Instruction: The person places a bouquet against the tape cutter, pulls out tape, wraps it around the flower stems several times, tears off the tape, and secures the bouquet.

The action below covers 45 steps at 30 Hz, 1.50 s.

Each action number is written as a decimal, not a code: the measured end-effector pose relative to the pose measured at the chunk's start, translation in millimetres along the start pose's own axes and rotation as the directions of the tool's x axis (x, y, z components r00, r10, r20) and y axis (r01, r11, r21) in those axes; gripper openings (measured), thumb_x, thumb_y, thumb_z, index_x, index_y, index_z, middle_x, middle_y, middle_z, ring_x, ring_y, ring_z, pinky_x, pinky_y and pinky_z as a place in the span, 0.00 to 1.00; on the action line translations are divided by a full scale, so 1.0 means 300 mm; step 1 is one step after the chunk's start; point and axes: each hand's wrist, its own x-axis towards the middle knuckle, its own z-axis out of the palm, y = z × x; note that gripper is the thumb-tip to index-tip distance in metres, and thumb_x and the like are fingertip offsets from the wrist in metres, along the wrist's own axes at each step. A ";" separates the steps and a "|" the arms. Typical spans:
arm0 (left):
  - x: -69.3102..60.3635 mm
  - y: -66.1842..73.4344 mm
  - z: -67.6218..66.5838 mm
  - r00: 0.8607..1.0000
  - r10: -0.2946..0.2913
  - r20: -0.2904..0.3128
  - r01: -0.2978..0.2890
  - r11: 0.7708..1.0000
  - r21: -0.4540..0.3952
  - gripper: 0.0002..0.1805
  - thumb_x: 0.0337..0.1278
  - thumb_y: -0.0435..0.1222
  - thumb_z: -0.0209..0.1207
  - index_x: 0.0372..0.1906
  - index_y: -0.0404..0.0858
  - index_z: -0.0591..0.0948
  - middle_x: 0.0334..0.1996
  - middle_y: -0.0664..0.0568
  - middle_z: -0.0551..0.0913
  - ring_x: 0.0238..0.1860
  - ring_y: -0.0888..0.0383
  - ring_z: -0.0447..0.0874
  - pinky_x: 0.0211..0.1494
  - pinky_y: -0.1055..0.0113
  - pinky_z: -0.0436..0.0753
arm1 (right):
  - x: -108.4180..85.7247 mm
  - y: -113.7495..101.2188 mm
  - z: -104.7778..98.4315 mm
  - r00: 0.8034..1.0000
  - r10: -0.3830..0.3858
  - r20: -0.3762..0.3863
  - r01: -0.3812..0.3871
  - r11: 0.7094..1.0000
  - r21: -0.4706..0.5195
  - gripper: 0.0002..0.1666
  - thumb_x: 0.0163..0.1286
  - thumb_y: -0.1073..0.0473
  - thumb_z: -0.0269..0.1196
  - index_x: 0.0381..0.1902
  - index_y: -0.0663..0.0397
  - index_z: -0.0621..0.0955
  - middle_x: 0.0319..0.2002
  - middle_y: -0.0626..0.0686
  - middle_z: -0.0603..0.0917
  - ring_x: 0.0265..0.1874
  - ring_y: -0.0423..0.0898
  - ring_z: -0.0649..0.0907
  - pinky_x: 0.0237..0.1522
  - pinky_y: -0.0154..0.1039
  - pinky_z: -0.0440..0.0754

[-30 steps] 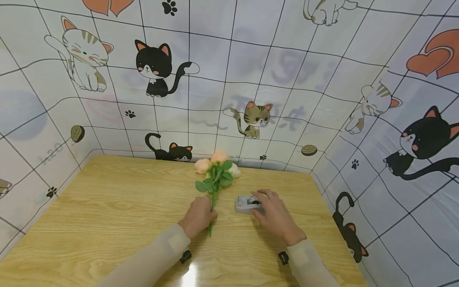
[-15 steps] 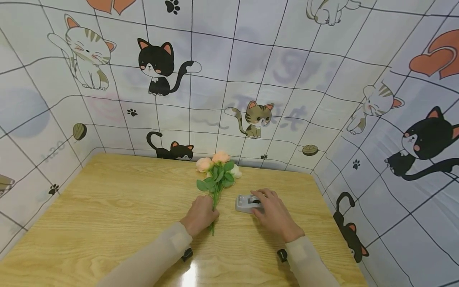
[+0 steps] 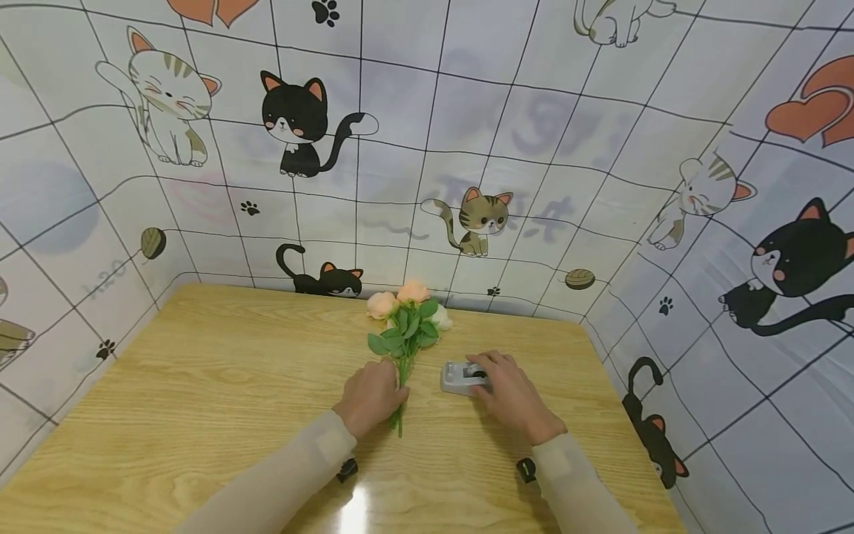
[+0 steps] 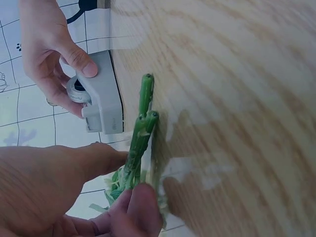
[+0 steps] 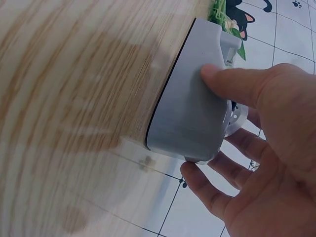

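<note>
My left hand (image 3: 372, 397) pinches the green stems (image 4: 139, 136) of a small bouquet of peach and white roses (image 3: 412, 320). Its blossoms point to the table's back edge, and the cut stem ends stick out toward me. To the right, my right hand (image 3: 512, 393) holds a grey tape dispenser (image 3: 457, 378) that stands on the table. In the right wrist view the thumb presses the dispenser's near side (image 5: 190, 98), while the fingers lie round its far side. A clear tape roll (image 4: 78, 91) sits in the dispenser, partly hidden by the fingers.
Both hands work over a wood-grain table (image 3: 247, 386). A white cloth wall (image 3: 394, 178) printed with cats and grid lines rises at the back and both sides. Dark wrist straps (image 3: 526, 469) show under the sleeves.
The head view has shifted slightly. The bouquet and my left hand have moved a touch to the right. Both hands keep their holds, and the dispenser stays in nearly the same place.
</note>
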 end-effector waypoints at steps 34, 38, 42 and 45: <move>0.068 0.095 0.024 0.989 0.146 -0.024 -0.148 0.985 -0.091 0.11 0.79 0.41 0.76 0.54 0.40 0.90 0.43 0.49 0.92 0.35 0.57 0.86 0.32 0.64 0.82 | 0.012 0.036 0.000 0.995 -0.102 0.007 0.102 0.993 0.056 0.30 0.81 0.61 0.76 0.77 0.52 0.84 0.75 0.57 0.88 0.71 0.67 0.85 0.71 0.70 0.87; 0.075 0.098 0.039 0.988 0.152 -0.031 -0.154 0.983 -0.096 0.13 0.80 0.42 0.76 0.56 0.38 0.90 0.46 0.48 0.93 0.40 0.54 0.89 0.36 0.62 0.86 | 0.018 0.040 0.004 0.994 -0.105 0.007 0.104 0.993 0.059 0.30 0.79 0.61 0.77 0.76 0.52 0.84 0.75 0.56 0.88 0.71 0.68 0.85 0.72 0.70 0.87; 0.086 0.111 0.047 0.986 0.163 -0.027 -0.165 0.981 -0.102 0.13 0.81 0.43 0.74 0.58 0.39 0.91 0.48 0.48 0.94 0.45 0.52 0.92 0.42 0.58 0.89 | 0.020 0.038 0.005 0.994 -0.109 -0.001 0.109 0.992 0.059 0.30 0.78 0.62 0.78 0.74 0.52 0.85 0.74 0.57 0.89 0.70 0.68 0.86 0.71 0.69 0.88; 0.098 0.126 0.049 0.984 0.176 -0.014 -0.177 0.978 -0.109 0.13 0.83 0.44 0.73 0.59 0.40 0.91 0.50 0.47 0.94 0.47 0.51 0.93 0.45 0.56 0.91 | 0.020 0.036 0.005 0.994 -0.111 -0.011 0.111 0.992 0.059 0.29 0.78 0.64 0.78 0.73 0.53 0.86 0.73 0.58 0.89 0.70 0.68 0.86 0.70 0.70 0.88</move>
